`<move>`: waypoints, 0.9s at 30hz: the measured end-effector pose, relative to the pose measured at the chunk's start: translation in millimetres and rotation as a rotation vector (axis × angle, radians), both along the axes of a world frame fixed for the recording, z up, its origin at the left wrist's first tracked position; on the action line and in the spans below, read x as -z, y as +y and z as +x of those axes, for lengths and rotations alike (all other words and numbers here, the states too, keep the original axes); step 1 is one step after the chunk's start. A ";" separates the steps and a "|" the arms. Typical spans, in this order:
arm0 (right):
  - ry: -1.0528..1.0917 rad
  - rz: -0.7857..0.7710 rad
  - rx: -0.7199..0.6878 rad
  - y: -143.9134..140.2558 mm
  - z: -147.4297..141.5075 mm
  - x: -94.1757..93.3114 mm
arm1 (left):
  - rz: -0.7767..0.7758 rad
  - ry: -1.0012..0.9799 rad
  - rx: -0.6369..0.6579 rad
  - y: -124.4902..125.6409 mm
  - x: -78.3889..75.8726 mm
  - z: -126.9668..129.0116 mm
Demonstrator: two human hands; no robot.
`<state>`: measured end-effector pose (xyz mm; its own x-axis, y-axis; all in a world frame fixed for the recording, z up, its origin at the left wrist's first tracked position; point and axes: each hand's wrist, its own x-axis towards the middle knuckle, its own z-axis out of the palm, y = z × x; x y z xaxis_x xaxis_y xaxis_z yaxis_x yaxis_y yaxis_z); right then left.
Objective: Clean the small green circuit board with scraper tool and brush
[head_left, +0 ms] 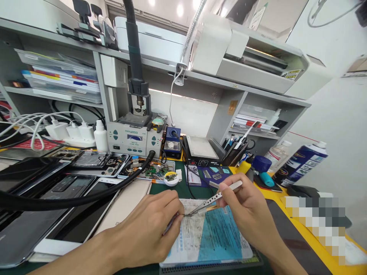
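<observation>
Above the booklet [226,242]: Two-Handed Hold on a Small Dark Part [188,215]

Near the far edge of the stained blue-and-white booklet, the left hand [155,223] is pinching the small dark part between thumb and forefinger, seemingly to keep it from shifting. The right hand [243,206] is clamping metal tweezers [217,196] between thumb and fingers at a low slant, a grip presumably favouring fine control. The tips are pointing at the part; whether they are touching it cannot be told. The hands are working apart, with the part lying between them. The booklet is apparently serving as a work surface, sparing the green mat [162,190] below.

Beyond, a round white container [171,181] and a tray [173,168] are holding circuit boards, probably kept within reach. On the left, several phones [25,225] are lying flat under a black hose [74,203]. Farther back, a hot-air station [134,140] is standing beside a flat-topped unit [202,148]; their panel lettering is too small to read with certainty.

On the right, a blue spray can [304,162] is showing illegible print. Overhead, a white machine [255,74] is bearing a yellow-edged label, its wording likewise unreadable.
</observation>
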<state>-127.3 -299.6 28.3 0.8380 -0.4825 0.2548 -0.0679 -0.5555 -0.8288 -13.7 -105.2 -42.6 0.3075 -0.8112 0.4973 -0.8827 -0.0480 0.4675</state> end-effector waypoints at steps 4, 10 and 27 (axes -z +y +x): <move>-0.003 -0.046 0.032 0.0 -0.9 0.4 | -0.003 -0.004 0.000 0.1 -0.4 0.1; -0.006 -0.040 -0.002 -1.0 -1.4 2.3 | -0.017 -0.015 0.002 -0.4 -1.1 0.5; -0.005 -0.014 -0.021 0.3 -4.1 1.6 | -0.004 -0.013 -0.002 -0.6 -0.9 0.2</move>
